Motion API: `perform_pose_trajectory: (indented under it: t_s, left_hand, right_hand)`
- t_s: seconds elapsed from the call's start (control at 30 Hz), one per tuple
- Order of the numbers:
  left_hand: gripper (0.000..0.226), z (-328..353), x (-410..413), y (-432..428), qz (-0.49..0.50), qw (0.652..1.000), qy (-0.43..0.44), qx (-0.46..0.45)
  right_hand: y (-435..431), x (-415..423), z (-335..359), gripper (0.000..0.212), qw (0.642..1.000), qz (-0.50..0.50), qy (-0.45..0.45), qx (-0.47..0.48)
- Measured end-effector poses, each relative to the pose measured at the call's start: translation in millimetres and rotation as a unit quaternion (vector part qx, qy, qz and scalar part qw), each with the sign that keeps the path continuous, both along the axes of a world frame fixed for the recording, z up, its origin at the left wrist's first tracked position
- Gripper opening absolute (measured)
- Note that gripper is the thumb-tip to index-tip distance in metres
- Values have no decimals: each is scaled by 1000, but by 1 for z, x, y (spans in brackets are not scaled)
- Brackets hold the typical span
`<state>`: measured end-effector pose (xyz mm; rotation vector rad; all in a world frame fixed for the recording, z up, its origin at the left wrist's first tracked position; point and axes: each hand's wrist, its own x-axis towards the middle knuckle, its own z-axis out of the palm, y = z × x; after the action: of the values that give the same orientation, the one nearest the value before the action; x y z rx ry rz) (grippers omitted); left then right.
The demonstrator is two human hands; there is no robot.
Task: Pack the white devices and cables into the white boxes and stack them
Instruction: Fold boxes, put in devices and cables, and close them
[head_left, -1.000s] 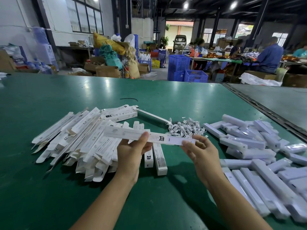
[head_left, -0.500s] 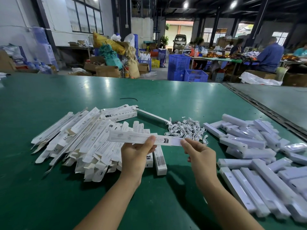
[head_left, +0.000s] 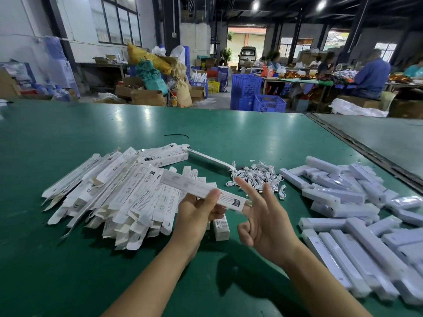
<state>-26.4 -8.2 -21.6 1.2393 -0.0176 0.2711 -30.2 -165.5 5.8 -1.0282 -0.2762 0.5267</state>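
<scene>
My left hand (head_left: 198, 215) grips a long white box (head_left: 183, 184) near its right end and holds it above the green table (head_left: 68, 133). My right hand (head_left: 263, 216) is just right of the box's open end, fingers spread and mostly straight, a fingertip at the end flap. A heap of flat, unfolded white boxes (head_left: 109, 191) lies to the left. A tangle of white cables (head_left: 258, 176) sits behind my hands. Several white bar-shaped devices (head_left: 357, 216) are piled on the right.
One packed box (head_left: 220, 228) lies under my left hand, and two more boxes (head_left: 164, 155) lie at the back of the heap. A short black wire (head_left: 176, 135) lies further back. A seam (head_left: 357, 145) divides this table from a grey one. People work at far tables.
My right hand has let go of the box's right end and spread its fingers. My left hand has tilted the box so its left end points further away.
</scene>
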Motion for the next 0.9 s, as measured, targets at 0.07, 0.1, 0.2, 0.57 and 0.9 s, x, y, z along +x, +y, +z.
perform_pose_trajectory:
  t_s: [0.07,0.1,0.2,0.57,0.9]
  left_hand:
    - [53,1,1,2,-3,1000,7,-3]
    - [54,2,2,3,-3,1000,9,-7]
    - [49,4,4,5,8,999,24,-32]
    - [24,13,2,16,13,988,121,-100]
    - [20,11,5,15,14,986,137,-93]
  right_hand:
    - [0,0,1,59,1000,-12,-10,-1]
    - [0,1,1,54,999,-31,-28,-19]
    - [2,1,-3,28,986,-103,-97,-84]
    - [-29,64,-57,63,609,-193,-256,-725]
    - [-20,79,-54,56,545,-146,-365,-741]
